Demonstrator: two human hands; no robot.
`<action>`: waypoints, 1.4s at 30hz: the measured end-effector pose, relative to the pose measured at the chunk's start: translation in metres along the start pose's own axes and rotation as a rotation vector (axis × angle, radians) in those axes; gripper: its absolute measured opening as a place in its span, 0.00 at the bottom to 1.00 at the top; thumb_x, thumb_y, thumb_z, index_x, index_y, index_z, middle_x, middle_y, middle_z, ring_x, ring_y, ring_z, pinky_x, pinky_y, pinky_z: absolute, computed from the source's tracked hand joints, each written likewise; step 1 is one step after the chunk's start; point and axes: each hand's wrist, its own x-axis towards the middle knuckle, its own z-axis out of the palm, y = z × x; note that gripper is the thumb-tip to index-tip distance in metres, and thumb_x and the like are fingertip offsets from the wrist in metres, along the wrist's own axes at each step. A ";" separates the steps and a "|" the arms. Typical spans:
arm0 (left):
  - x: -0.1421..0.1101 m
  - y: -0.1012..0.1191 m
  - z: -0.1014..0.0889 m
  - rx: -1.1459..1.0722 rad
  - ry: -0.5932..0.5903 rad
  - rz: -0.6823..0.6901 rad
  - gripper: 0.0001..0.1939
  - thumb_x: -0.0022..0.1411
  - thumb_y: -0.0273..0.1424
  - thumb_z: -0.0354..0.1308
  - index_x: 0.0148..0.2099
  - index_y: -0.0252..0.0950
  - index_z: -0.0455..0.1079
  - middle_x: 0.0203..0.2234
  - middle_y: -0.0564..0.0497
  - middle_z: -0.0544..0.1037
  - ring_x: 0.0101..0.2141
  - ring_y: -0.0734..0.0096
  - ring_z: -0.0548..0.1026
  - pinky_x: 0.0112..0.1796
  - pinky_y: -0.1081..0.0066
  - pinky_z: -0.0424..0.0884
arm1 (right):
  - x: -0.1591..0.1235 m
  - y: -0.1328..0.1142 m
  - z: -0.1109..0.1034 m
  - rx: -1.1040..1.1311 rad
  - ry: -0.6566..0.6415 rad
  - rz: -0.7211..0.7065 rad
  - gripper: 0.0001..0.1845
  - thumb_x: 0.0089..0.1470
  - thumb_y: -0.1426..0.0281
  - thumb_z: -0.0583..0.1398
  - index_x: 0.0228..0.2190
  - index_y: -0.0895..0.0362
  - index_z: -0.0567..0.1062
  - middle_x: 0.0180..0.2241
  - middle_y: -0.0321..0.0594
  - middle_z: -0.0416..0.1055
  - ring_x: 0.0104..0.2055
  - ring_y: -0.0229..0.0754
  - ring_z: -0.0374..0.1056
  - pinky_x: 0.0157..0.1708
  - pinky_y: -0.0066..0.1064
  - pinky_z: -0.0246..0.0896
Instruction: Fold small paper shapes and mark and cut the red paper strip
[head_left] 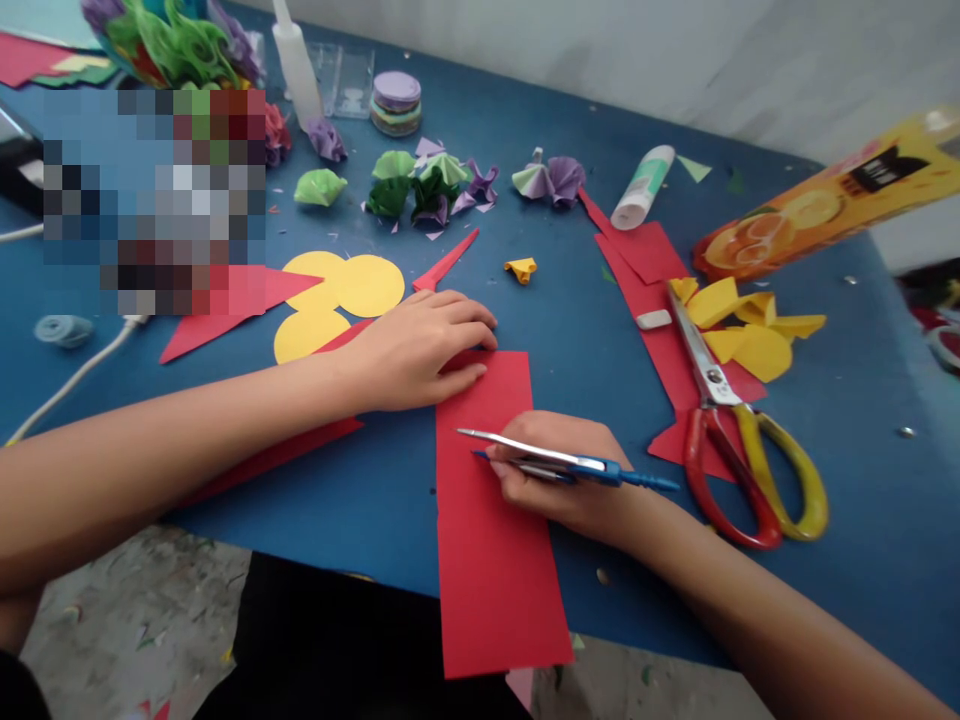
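Note:
A long red paper strip (495,580) lies in front of me, its near end hanging past the table edge. My left hand (427,345) rests with fingers extended on the strip's far end. My right hand (562,460) is closed around a blue-and-silver drawing compass (585,467), held slanted just over the strip; whether its tip touches the paper I cannot tell. Beyond my left hand lie yellow paper circles (371,286) and a thin red paper scrap (448,260). More red paper (277,460) is partly hidden under my left forearm.
Red-and-yellow-handled scissors (716,390) lie at the right on red paper scraps (652,330), beside yellow folded pieces (750,330). Farther back are a glue stick (643,188), an orange drink bottle (832,200), folded paper flowers (431,190), a white squeeze bottle (298,70) and a lidded jar (396,103).

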 end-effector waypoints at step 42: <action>-0.001 -0.001 0.000 -0.010 0.014 0.013 0.11 0.61 0.31 0.50 0.43 0.34 0.70 0.46 0.45 0.73 0.48 0.62 0.69 0.47 0.62 0.64 | -0.005 0.007 -0.011 0.081 0.031 0.099 0.05 0.48 0.76 0.55 0.25 0.56 0.68 0.21 0.33 0.67 0.20 0.31 0.60 0.20 0.23 0.57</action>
